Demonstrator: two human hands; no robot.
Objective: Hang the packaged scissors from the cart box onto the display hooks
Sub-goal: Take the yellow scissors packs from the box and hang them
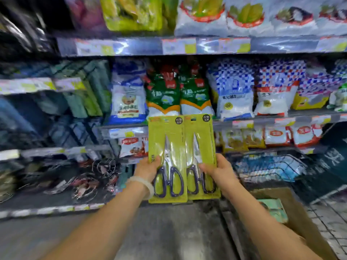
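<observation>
Far to the left, dark shelves point(28, 85) hold blurry green and blue packs. Low down on that side lies a pile of thin wire rings point(90, 177).

The left hand point(147, 168) wears a pale bracelet point(145, 184) on its wrist. It holds the left pack of scissors point(168, 158) by its left edge, with the thumb pressed on the front of the green card. The other fingers are hidden behind the card.

The two packs stand upright, side by side, their edges touching. Both are held up in front of the middle shelf, under two green bags point(180, 94). Each card shows scissors with dark handles at the bottom and blades pointing up.

The right hand point(218, 169) holds the right pack of scissors point(201, 156) by its right edge. Its thumb lies across the front, near the handles. Its other fingers are hidden behind too.

Further right, blue and white checked bags point(262, 87) sit on the shelf. Below them is a wire basket point(270, 166). At the bottom right is a brown cardboard box point(293, 209) with something pale green inside.
</observation>
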